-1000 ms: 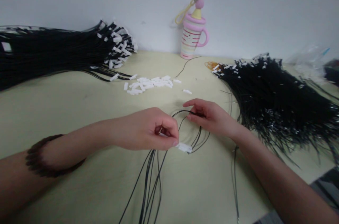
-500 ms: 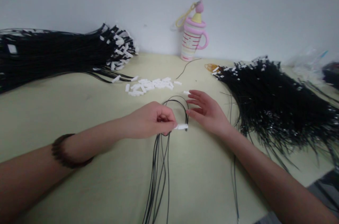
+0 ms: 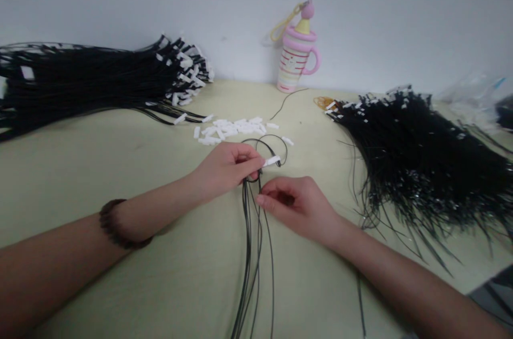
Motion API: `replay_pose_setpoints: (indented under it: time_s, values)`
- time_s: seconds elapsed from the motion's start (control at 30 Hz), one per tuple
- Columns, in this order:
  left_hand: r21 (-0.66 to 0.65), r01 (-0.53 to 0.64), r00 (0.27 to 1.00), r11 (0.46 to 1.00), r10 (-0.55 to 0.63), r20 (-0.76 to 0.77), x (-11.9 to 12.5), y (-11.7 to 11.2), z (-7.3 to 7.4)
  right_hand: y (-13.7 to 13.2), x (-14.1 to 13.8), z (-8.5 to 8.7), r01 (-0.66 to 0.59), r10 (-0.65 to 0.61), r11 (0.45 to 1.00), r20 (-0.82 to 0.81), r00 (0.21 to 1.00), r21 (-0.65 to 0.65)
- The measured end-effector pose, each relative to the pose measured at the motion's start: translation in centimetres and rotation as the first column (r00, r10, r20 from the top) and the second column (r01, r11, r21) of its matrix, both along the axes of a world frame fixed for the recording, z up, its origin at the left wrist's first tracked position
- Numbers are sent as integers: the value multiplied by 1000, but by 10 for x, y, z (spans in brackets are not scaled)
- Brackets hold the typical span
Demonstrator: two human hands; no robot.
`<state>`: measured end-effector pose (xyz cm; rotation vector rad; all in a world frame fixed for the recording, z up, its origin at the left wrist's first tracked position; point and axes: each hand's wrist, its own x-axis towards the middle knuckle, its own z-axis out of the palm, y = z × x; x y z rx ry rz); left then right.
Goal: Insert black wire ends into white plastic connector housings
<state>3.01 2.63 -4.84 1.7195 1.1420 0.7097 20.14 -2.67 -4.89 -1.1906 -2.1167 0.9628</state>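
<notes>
My left hand (image 3: 226, 169) is closed in a pinch on white plastic connectors (image 3: 273, 161). Several thin black wires (image 3: 246, 232) run from them, looping up past the fingertips and then hanging down toward the table's near edge. Below and to the right, my right hand (image 3: 302, 204) has its thumb and forefinger brought together on one black wire of this group. Just beyond the left hand lies a loose pile of small white connectors (image 3: 230, 129), and a single white connector (image 3: 287, 141) rests apart from it on the right.
A thick bundle of black wires (image 3: 88, 79) with white connector ends lies at the left. Another heap of black wires (image 3: 417, 162) spreads over the right side. Against the wall stands a pink striped cup (image 3: 294, 58), and a clear plastic bag (image 3: 475, 98) sits far right.
My right hand has come down and left from beside the wire loop, closing on a wire below the left hand. My left hand has moved slightly up with the connectors.
</notes>
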Motion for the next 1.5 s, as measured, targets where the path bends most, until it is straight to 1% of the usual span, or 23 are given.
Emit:
replay_pose_setpoints:
  time_s: [0.1, 0.2, 0.3, 0.37, 0.47, 0.5, 0.57, 0.63, 0.7, 0.73, 0.8, 0.83, 0.93, 0.97, 1.0, 1.03, 1.1, 1.17, 1.2, 1.23, 1.33, 1.4, 1.5]
  values:
    - [-50, -15, 998, 999, 18, 54, 0, 1, 0, -2, -3, -1, -9, 9, 1000, 26, 1000, -12]
    - [-109, -39, 993, 993, 51, 110, 0, 1, 0, -1, 0, -1, -16, 0, 981, -84, 996, -192]
    - [-141, -71, 985, 987, 92, 145, 1, 1, 0, 2, 3, 0, -31, -74, 912, -240, 968, -409]
    - [-153, -88, 981, 984, 113, 160, 1, 1, 1, 3, 6, 3, -52, -115, 869, -301, 947, -493]
    - [-174, -100, 976, 980, 130, 172, 1, 1, 2, 6, 18, 14, -167, -94, 828, -426, 900, -535]
    - [-184, -105, 974, 977, 138, 180, 1, 1, 2, 7, 25, 20, -214, -92, 825, -498, 862, -523]
    - [-216, -118, 966, 969, 162, 200, 1, 2, 2, 12, 41, 31, -259, -126, 850, -655, 745, -458]
    - [-248, -133, 957, 960, 190, 221, 1, 4, 1, 19, 61, 42, -186, -192, 911, -775, 602, -369]
    - [-271, -141, 951, 952, 206, 230, 0, 6, 1, 30, 83, 50, -5, -272, 952, -853, 446, -307]
    - [-282, -143, 949, 949, 212, 234, 0, 6, 1, 36, 93, 52, 98, -304, 952, -870, 388, -289]
    - [-306, -142, 945, 941, 221, 241, -1, 8, 1, 48, 110, 55, 279, -359, 920, -881, 308, -277]
    - [-316, -144, 944, 938, 226, 241, -1, 8, 1, 52, 116, 56, 338, -378, 899, -882, 282, -278]
    - [-328, -151, 941, 933, 237, 241, -1, 8, 2, 61, 117, 52, 428, -416, 855, -882, 222, -295]
    - [-329, -152, 940, 932, 239, 243, -1, 8, 2, 61, 113, 50, 465, -421, 839, -879, 225, -282]
    - [-331, -150, 939, 932, 239, 247, -1, 8, 2, 60, 106, 47, 515, -426, 820, -867, 258, -250]
    - [-336, -145, 937, 931, 238, 255, -1, 8, 2, 57, 97, 43, 569, -427, 800, -845, 321, -188]
    - [-346, -133, 933, 929, 235, 272, -1, 8, 2, 46, 77, 34, 629, -439, 777, -719, 539, -3]
    - [-359, -127, 927, 925, 239, 288, -1, 9, 1, 33, 57, 25, 557, -442, 816, -456, 773, 153]
    - [-367, -127, 923, 922, 245, 296, -1, 9, 1, 26, 48, 21, 492, -425, 851, -310, 851, 185]
    - [-375, -129, 919, 918, 253, 301, -1, 9, 1, 20, 40, 17, 422, -386, 882, -190, 903, 211]
    - [-394, -129, 910, 910, 266, 317, 0, 9, 1, 9, 23, 8, 250, -264, 930, 15, 965, 271]
    - [-398, -121, 911, 909, 261, 320, 0, 9, 2, 8, 18, 3, 184, -212, 938, 66, 975, 293]
    - [-402, -120, 912, 908, 260, 316, 1, 8, 2, 11, 16, -2, 149, -182, 945, 88, 979, 292]
